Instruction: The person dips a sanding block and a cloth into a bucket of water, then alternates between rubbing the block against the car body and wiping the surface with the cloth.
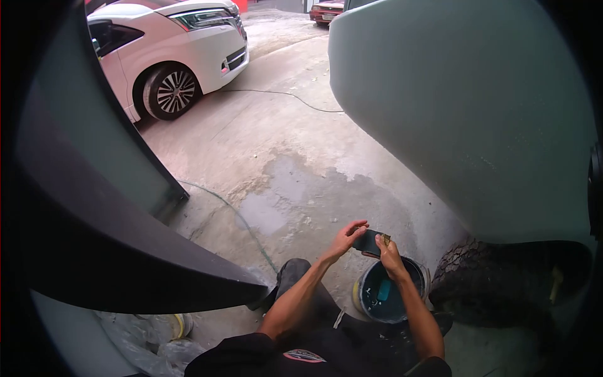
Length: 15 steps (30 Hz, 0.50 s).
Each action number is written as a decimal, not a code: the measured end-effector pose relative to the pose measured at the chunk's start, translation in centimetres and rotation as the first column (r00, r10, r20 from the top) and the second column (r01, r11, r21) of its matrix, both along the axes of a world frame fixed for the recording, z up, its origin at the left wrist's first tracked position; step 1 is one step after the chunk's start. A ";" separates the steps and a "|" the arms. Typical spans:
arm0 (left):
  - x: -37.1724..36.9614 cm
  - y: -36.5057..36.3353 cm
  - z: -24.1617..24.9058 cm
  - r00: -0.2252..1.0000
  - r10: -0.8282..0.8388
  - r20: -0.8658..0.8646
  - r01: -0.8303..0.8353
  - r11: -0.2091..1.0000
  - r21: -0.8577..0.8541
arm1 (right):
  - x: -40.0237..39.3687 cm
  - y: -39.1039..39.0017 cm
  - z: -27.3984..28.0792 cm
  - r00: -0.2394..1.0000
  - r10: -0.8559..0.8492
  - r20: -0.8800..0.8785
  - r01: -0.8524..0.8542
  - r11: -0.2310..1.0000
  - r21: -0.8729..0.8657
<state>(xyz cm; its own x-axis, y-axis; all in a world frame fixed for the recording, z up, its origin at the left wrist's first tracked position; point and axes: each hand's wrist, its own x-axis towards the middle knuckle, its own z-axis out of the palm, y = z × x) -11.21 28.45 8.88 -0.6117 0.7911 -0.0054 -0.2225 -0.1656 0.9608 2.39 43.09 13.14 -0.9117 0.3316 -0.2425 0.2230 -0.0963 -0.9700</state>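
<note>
Above a bucket (361,295) of dark liquid, a dark flat sheet (367,242) is held between my two hands. My right hand (391,256) grips its right end, where a small yellowish-brown piece shows by the fingers. At the sheet's left edge is my left hand (347,240), with its fingers stretched out and the thumb close to the sheet. Inside the bucket lies a teal block (384,289), with small pale bits beside it.
A grey vehicle panel (465,113) rises at the right above a tyre (490,276). A dark curved panel (125,239) crosses the left. A white car (188,38) stands beyond. A thin hose (242,220) crosses the wet concrete; plastic sheeting (141,336) lies lower left.
</note>
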 end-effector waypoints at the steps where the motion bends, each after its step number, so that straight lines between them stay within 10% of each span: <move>1: 0.1 -0.3 0.4 0.966 -0.219 0.139 0.210 0.974 0.081 | 0.6 -1.2 0.7 0.999 -0.024 -0.028 0.019 0.990 -0.141; 6: 4.3 0.7 2.0 0.587 -0.682 0.437 0.564 0.731 0.384 | 5.2 -1.0 0.8 0.995 -0.092 0.026 0.095 0.909 -0.405; 8: 6.6 2.0 2.1 0.669 -0.596 0.444 0.572 0.794 0.205 | 8.0 0.5 1.0 0.991 -0.108 0.081 0.131 0.918 -0.375; 12: 9.6 6.0 -3.5 0.662 -0.430 0.614 0.594 0.801 -0.080 | 12.7 7.0 -3.5 0.985 -0.103 0.141 0.032 0.901 0.432; 15: 14.1 10.5 -7.2 0.810 -0.485 0.330 0.581 0.741 -0.337 | 17.1 11.8 -10.0 0.933 -0.353 0.066 0.318 0.898 0.303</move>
<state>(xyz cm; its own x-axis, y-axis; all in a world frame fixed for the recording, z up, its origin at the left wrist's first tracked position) 2.87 38.91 1.63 -0.0358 0.8805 -0.4728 -0.3542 0.4312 0.8298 19.51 54.86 3.19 -0.7053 0.6831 -0.1897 0.3385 0.0894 -0.9367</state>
